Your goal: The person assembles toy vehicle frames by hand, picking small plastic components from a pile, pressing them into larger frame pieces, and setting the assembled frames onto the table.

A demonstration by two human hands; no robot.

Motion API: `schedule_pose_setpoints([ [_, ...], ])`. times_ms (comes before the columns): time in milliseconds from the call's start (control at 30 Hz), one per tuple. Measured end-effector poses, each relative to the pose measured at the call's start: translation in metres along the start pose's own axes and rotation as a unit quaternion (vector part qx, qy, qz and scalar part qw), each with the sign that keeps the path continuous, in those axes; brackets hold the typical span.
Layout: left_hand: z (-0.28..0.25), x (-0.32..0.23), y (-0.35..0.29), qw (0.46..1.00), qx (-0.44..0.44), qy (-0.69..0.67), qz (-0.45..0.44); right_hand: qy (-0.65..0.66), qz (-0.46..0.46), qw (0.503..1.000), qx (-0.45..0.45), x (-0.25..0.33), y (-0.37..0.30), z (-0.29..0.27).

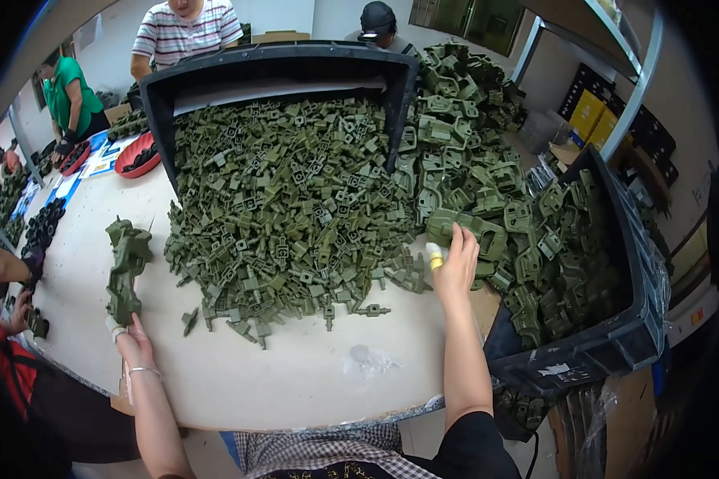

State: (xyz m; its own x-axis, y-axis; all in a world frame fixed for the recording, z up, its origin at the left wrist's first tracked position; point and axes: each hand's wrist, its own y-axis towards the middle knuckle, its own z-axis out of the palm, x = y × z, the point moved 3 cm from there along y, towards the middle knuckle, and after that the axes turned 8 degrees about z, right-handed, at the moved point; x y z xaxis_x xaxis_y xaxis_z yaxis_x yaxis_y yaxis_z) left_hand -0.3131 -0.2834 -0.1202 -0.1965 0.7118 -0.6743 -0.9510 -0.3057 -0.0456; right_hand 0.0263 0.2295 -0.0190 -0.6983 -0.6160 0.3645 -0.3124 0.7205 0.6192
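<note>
My left hand (pixel 135 342) holds an olive-green molded plastic part (pixel 126 267) upright at the left of the table, gripping its lower end. The part is long and bumpy, and its exact kind I cannot make out. Over on the right, my right hand (pixel 458 263) is closed on the edge of a similar green plastic piece (pixel 454 225), beside the heap of larger green parts (pixel 471 164). Pale coverings wrap a fingertip or thumb on both hands. Between my hands spreads a big pile of small green plastic connectors (pixel 287 207).
A black bin (pixel 280 60) lies tipped behind the small pieces. At right, another black bin (pixel 591 355) holds larger green parts. Red bowls (pixel 137 156) of black pieces stand far left. A co-worker's hand (pixel 20 313) is at the left edge; other people stand beyond. A metal shelf post (pixel 633 100) rises at right.
</note>
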Motion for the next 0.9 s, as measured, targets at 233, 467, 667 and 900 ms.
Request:
schedule_pose_setpoints([
  [233,0.03,0.001,-0.008,0.995,-0.061,0.076,-0.011,0.073,-0.013,0.992,-0.107,-0.024,0.016,0.016],
  [467,-0.012,-0.007,-0.022,0.985,-0.062,0.156,0.032,0.362,0.098,0.924,-0.074,-0.009,-0.005,-0.041],
  [667,0.048,-0.001,-0.177,0.933,0.281,0.188,-0.126,0.503,-0.263,0.798,0.202,0.085,-0.086,-0.095],
  [900,0.061,0.03,-0.26,0.828,0.415,0.215,-0.309,0.37,-0.45,0.584,0.565,0.161,-0.191,-0.084],
])
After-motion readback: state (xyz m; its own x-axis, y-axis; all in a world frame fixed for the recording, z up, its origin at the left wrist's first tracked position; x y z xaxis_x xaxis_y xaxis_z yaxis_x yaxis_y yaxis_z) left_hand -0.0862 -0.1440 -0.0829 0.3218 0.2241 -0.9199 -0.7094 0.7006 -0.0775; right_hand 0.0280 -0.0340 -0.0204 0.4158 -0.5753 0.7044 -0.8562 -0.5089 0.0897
